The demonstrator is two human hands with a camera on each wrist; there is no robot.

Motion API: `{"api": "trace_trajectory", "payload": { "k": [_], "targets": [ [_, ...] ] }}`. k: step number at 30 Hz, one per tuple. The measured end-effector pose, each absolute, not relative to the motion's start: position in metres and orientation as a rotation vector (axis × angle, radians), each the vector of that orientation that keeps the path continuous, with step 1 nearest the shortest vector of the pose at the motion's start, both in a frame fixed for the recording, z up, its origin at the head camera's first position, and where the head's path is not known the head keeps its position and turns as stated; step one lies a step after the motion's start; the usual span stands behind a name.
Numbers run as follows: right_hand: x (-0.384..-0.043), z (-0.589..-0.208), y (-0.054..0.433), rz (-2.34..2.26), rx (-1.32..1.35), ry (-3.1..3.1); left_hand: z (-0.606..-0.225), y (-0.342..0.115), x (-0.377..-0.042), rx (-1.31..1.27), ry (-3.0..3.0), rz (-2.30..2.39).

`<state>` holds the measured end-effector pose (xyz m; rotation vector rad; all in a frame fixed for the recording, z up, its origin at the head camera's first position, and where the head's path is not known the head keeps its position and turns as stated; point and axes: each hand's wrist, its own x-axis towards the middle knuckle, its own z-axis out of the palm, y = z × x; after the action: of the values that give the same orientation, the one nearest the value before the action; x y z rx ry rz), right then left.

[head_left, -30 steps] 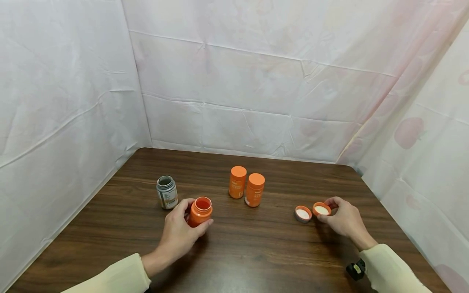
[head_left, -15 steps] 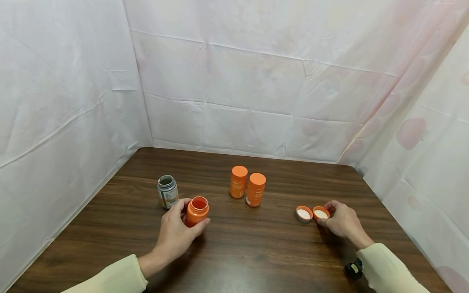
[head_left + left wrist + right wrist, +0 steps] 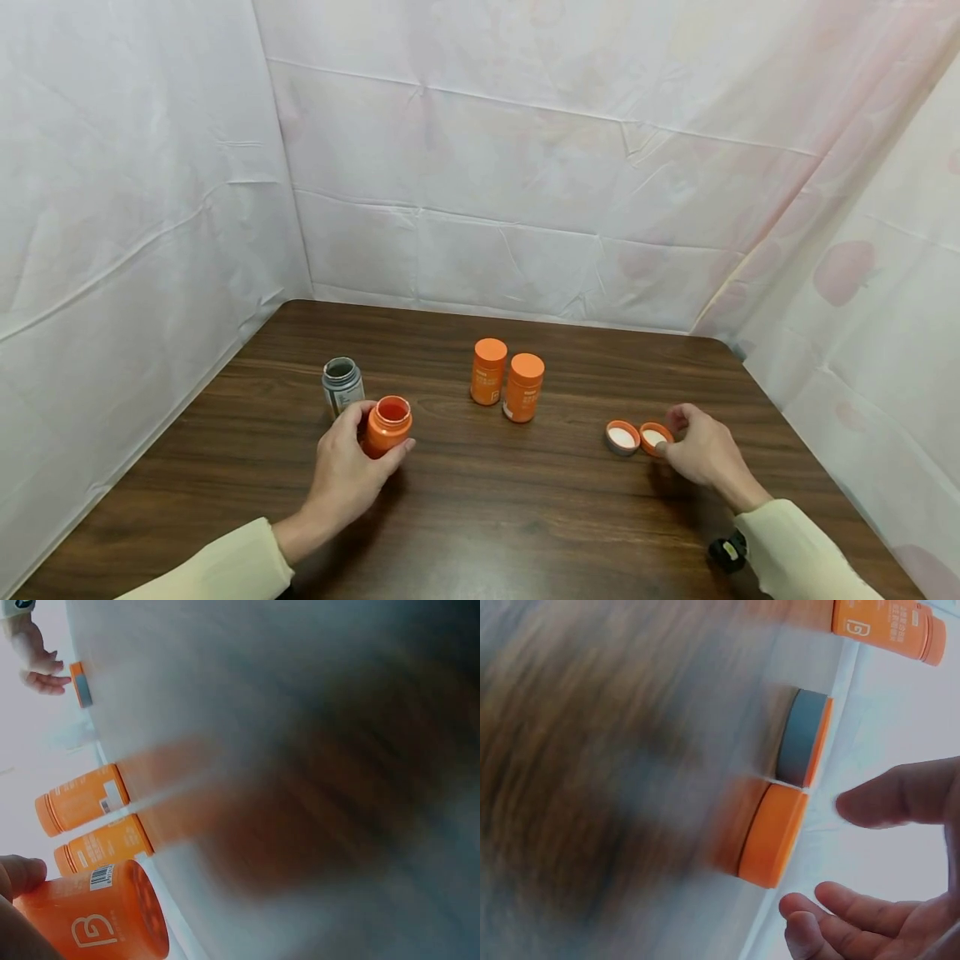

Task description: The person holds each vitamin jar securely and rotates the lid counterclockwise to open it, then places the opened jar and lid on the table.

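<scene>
My left hand [image 3: 347, 475] grips an uncapped orange bottle [image 3: 388, 427] round its side, mouth up. Its underside shows in the left wrist view, so the bottle [image 3: 97, 911] is off the table. Just behind it stands an uncapped grey bottle [image 3: 342, 385], partly covered by the hand and the orange bottle. At the right, my right hand [image 3: 701, 446] hovers by an upturned orange lid [image 3: 654, 437]. The right wrist view has thumb and fingers spread, apart from that lid [image 3: 772, 836]. A grey lid [image 3: 622, 438] with an orange inner rim lies upturned beside it.
Two capped orange bottles, one at the back [image 3: 488, 372] and one slightly nearer [image 3: 522, 388], stand close together mid-table. White sheets [image 3: 480, 158] hang round the far and side edges of the brown wooden table [image 3: 525, 517].
My left hand has carried the orange bottle left, closer to the grey bottle. My right hand has let go of the orange lid, leaving it beside the grey lid.
</scene>
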<state>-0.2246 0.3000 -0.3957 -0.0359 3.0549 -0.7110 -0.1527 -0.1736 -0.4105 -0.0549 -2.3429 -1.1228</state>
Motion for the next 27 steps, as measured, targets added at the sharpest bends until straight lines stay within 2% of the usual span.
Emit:
{"api": "trace_trajectory", "payload": {
  "k": [27],
  "targets": [
    [-0.203, -0.378, 0.273, -0.893, -0.192, 3.208, -0.412, -0.212, -0.161, 0.223, -2.383, -1.141]
  ]
}}
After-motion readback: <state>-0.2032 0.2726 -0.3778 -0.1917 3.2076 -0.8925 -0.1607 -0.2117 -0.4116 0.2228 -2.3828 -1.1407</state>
